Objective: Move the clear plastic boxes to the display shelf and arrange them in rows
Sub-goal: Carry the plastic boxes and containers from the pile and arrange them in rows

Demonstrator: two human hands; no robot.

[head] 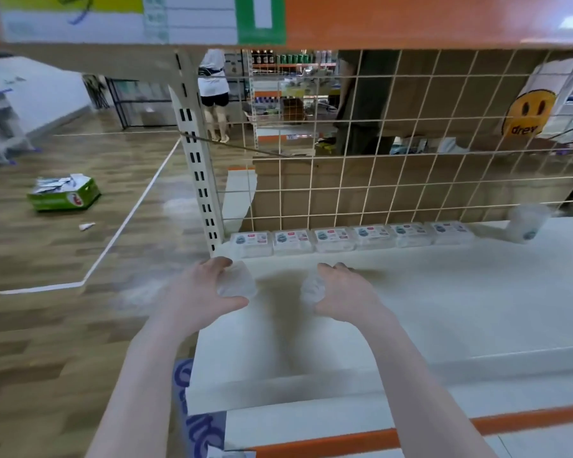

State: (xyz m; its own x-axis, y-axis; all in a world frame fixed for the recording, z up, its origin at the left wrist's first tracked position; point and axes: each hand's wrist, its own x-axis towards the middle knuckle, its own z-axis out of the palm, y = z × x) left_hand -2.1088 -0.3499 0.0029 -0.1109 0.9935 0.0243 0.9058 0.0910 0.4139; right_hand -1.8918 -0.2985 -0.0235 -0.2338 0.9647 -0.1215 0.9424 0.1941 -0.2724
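Note:
Several clear plastic boxes (331,240) with labelled lids stand in one row along the back of the white display shelf (444,292), against the wire grid. My left hand (205,285) grips a clear plastic box (237,280) over the shelf's left front part. My right hand (341,292) grips another clear box (311,287) a little to the right, at about the same height. Both held boxes are blurred. Another clear box (526,223) appears tilted at the right end of the row.
The wire grid back panel (377,160) and a slotted upright post (196,153) bound the shelf. An orange shelf (411,21) hangs overhead. A green cardboard box (63,195) lies on the wooden floor at left. A person stands in the aisle behind the grid.

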